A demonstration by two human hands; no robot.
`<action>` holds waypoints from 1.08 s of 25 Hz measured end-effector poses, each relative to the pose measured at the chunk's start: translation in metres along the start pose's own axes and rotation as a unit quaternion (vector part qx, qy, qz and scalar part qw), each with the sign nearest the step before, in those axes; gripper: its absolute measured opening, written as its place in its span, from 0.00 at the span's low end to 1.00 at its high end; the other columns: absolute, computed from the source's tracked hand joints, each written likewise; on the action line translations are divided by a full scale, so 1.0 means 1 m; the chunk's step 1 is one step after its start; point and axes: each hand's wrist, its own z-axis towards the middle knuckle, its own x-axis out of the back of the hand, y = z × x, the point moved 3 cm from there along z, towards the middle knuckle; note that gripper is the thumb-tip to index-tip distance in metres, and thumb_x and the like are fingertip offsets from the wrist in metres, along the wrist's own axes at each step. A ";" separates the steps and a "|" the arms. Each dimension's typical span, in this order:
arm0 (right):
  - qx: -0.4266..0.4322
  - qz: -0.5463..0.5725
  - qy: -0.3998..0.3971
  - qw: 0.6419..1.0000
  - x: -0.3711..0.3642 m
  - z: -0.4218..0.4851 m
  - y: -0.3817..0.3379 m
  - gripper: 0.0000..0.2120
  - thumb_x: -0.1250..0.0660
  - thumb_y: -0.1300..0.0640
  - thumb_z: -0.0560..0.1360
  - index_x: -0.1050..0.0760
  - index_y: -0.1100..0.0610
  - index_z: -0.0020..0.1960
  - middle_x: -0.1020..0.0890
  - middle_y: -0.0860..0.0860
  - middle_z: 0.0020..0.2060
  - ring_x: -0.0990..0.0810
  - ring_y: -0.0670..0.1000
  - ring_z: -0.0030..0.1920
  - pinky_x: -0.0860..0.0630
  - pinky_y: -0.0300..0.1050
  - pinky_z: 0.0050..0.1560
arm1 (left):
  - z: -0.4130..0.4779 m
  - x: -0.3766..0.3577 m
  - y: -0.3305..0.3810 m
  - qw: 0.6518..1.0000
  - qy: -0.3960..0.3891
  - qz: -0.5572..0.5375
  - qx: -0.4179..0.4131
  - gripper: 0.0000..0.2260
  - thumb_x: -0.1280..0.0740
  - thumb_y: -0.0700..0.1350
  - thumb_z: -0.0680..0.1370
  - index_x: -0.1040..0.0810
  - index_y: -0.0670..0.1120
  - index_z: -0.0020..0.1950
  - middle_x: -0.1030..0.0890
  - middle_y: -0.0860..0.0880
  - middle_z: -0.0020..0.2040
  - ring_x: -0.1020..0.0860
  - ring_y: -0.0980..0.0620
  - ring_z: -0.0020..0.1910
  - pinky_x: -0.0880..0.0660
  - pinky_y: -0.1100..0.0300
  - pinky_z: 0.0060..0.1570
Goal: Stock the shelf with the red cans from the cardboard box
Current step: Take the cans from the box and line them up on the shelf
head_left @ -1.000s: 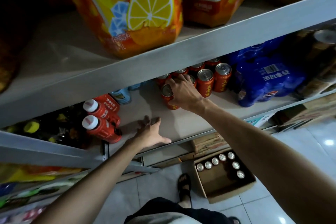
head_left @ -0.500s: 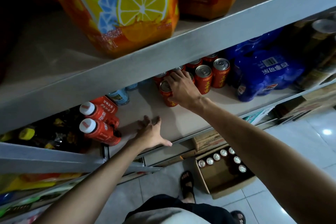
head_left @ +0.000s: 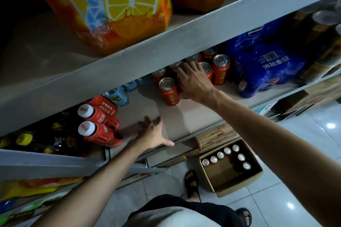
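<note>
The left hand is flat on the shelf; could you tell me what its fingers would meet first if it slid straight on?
Probably nothing soon: the left hand points along bare shelf board, between the red bottles and the red cans. Farther back the depth is unclear.

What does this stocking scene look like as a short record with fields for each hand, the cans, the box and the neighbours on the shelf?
left hand: flat on the shelf edge, empty
right hand: spread over the red cans on the shelf, grip unclear
front can: upright, beside the right hand
cardboard box: on the floor, open, seven can tops visible
shelf neighbours: red bottles on the left, blue pack on the right
</note>
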 end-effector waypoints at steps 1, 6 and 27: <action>-0.003 -0.009 -0.006 1.000 0.002 -0.001 0.010 0.39 0.25 0.47 0.66 0.35 0.56 0.73 0.28 0.58 0.68 0.34 0.60 0.69 0.43 0.59 0.73 | 0.001 -0.001 0.000 1.000 0.002 0.007 0.000 0.55 0.28 0.67 0.67 0.56 0.49 0.81 0.54 0.29 0.77 0.53 0.29 0.77 0.46 0.35 0.74; 0.005 0.015 -0.031 0.999 0.001 0.000 0.025 0.36 0.28 0.54 0.69 0.37 0.54 0.74 0.27 0.57 0.69 0.39 0.58 0.74 0.49 0.61 0.74 | 0.006 -0.001 -0.001 1.000 -0.004 0.017 0.012 0.56 0.27 0.68 0.66 0.57 0.49 0.81 0.55 0.28 0.77 0.52 0.28 0.76 0.46 0.34 0.73; -0.030 0.036 0.008 0.999 0.006 -0.025 0.019 0.37 0.25 0.50 0.67 0.35 0.57 0.72 0.32 0.60 0.68 0.36 0.61 0.69 0.41 0.60 0.72 | 0.001 0.000 0.000 1.000 -0.007 -0.021 0.008 0.54 0.26 0.65 0.67 0.54 0.49 0.81 0.55 0.32 0.79 0.55 0.32 0.78 0.49 0.38 0.75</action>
